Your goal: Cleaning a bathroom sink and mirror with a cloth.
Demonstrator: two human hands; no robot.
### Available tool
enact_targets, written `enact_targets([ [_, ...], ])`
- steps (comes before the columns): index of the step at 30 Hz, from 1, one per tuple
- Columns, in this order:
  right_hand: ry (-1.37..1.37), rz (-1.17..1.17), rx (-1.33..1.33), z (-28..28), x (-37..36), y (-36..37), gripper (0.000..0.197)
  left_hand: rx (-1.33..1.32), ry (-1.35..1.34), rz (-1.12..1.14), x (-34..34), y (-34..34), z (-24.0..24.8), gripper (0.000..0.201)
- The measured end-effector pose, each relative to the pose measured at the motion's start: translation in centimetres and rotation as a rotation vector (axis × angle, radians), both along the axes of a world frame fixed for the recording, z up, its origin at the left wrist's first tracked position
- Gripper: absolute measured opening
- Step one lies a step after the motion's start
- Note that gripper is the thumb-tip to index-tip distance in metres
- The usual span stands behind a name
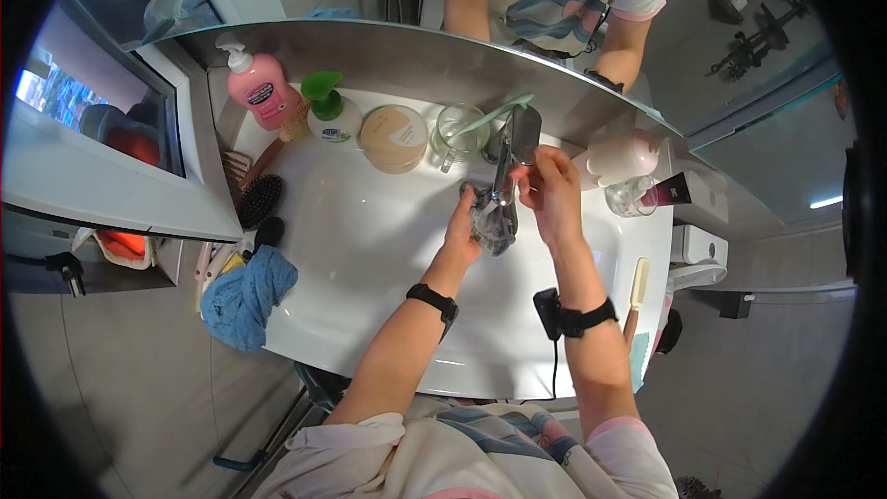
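Note:
Under the chrome faucet [503, 172], over the white washbasin, my left hand [462, 229] grips a wet, crumpled grey cloth [494, 225]. Its fingers are partly hidden behind the cloth. My right hand [554, 189] is at the faucet's right side, fingers curled against the lower edge of the faucet handle [526, 129]. Just left of the faucet stands a clear glass mug [453, 143] with a pale green toothbrush [496, 115] leaning out of it.
Along the back rim stand a pink pump bottle [262, 91], a green-topped pump bottle [331, 120] and a round beige container [394, 139]. Hairbrushes [260, 201] and a blue towel [248, 300] lie at left. A glass [631, 196] and a cream-coloured comb [639, 285] are at right.

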State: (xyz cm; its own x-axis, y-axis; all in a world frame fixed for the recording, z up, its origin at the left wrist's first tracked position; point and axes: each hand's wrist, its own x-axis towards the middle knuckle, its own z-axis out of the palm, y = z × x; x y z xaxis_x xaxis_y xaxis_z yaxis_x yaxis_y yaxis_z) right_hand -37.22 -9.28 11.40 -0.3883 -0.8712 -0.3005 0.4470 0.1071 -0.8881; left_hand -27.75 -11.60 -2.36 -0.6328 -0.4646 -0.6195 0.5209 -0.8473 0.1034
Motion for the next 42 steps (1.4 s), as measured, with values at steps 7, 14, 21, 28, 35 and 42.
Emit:
enact_targets([
  [7, 0.104, -0.172, 0.292, -12.7, 3.3, 4.0, 0.028, 0.004, -0.114, -0.008, 0.8, 1.7, -0.5, 0.031],
  [14, 1.161, -0.244, -0.078, -14.2, 8.0, 2.5, 0.023, 0.005, -0.045, 0.046, 3.7, -0.1, -6.8, 0.04],
  [21, 0.754, -0.122, 0.476, -17.3, 2.0, 1.7, 0.031, -0.095, 0.1, -0.085, 3.3, 3.6, -1.5, 0.039],
  [28, 0.989, -0.047, 0.431, -12.5, 7.8, 1.7, 0.019, -0.114, 0.138, 0.024, 4.7, 2.2, -2.6, 0.037],
  [35, 0.513, -0.266, 0.046, -12.4, 6.3, 1.9, 0.015, -0.098, -0.512, 0.083, 1.5, 1.8, -0.2, 0.028],
  [42, -0.049, -0.432, 0.084, -12.4, 6.1, 1.1, 0.021, -0.197, -0.559, 0.306, 0.0, 0.9, -1.7, 0.026],
])
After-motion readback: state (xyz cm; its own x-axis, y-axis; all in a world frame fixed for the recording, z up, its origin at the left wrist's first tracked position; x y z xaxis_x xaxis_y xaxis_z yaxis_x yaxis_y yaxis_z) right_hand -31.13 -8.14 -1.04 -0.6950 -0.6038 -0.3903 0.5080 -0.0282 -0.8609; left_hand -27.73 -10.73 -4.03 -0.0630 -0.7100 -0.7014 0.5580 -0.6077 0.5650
